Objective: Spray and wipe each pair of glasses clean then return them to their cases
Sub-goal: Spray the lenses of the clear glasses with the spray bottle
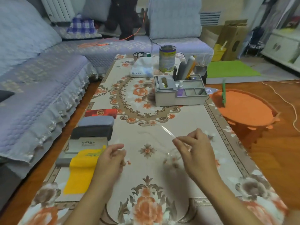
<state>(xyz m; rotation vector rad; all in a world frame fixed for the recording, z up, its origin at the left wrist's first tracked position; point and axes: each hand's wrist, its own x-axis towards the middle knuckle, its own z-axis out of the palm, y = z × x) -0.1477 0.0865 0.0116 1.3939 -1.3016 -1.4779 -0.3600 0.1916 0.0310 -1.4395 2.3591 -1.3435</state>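
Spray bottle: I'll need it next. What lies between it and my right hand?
In the head view, only bare floral tablecloth separates the spray bottle, standing in the grey organizer, from the right hand.
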